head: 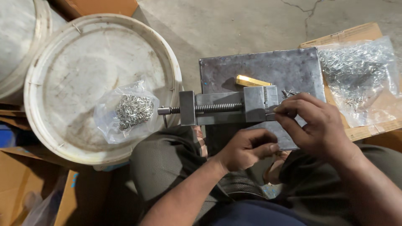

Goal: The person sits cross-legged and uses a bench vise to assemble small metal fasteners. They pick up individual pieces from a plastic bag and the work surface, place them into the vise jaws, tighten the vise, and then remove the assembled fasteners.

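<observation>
Left hand (247, 147) is sitting curled and empty just below the small grey steel screw vise (228, 108), probably waiting. Right hand (312, 121) is pinching something tiny at the vise's slot, feeding it in. Beyond, a gold bar (251, 81) is lying on the dark steel plate (259, 69).

Workshop: bare concrete floor (234, 25), metal vise (226, 107), bagged small metal parts (360, 71).

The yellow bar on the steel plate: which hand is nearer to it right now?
Right. The right hand works at the vise jaws, just right of and below the yellow bar. The left hand sits lower, below the vise, over the lap.
</observation>
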Action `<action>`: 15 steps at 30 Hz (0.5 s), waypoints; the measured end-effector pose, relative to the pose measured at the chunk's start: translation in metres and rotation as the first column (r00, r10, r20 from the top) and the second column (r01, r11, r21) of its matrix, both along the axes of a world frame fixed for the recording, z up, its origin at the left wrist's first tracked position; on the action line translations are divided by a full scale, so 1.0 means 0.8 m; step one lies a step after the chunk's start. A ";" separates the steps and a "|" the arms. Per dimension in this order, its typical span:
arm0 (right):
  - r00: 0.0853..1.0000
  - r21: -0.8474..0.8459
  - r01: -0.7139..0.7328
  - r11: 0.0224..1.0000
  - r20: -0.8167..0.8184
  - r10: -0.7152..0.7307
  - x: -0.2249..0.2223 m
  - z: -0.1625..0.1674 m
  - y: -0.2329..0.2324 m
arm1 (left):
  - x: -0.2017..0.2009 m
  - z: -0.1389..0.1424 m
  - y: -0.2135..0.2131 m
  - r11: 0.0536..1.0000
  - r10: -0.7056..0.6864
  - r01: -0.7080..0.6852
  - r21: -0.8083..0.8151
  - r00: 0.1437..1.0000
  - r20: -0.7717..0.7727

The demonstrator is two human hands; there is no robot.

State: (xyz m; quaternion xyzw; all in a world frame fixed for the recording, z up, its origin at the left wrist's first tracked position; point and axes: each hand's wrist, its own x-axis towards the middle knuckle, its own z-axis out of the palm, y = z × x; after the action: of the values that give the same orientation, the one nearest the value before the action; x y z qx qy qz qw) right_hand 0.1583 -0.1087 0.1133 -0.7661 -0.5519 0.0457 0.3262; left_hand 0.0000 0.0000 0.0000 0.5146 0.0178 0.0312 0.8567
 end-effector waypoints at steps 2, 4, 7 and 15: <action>1.000 -0.034 0.001 0.999 0.026 0.000 -0.002 -0.005 0.003 | 0.002 -0.006 0.005 0.998 -0.014 0.014 0.060 1.000 0.006; 1.000 -0.050 0.010 0.999 0.020 -0.009 -0.004 -0.008 0.008 | 0.004 -0.008 0.009 0.993 -0.046 0.043 -0.109 0.999 -0.028; 0.998 -0.049 -0.007 0.999 0.066 0.011 -0.004 -0.009 0.015 | 0.005 -0.009 0.017 0.980 -0.069 0.056 -0.192 0.996 -0.061; 0.982 -0.013 -0.039 0.999 0.183 0.041 -0.007 -0.012 -0.004 | 0.003 -0.005 0.006 0.984 -0.072 0.057 -0.169 0.994 -0.087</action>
State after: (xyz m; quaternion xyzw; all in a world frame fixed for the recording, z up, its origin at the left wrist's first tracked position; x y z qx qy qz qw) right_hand 0.1526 -0.1117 0.1038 -0.7573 -0.5948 -0.0159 0.2692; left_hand 0.0026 0.0051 -0.0036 0.4426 0.0433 -0.0219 0.8954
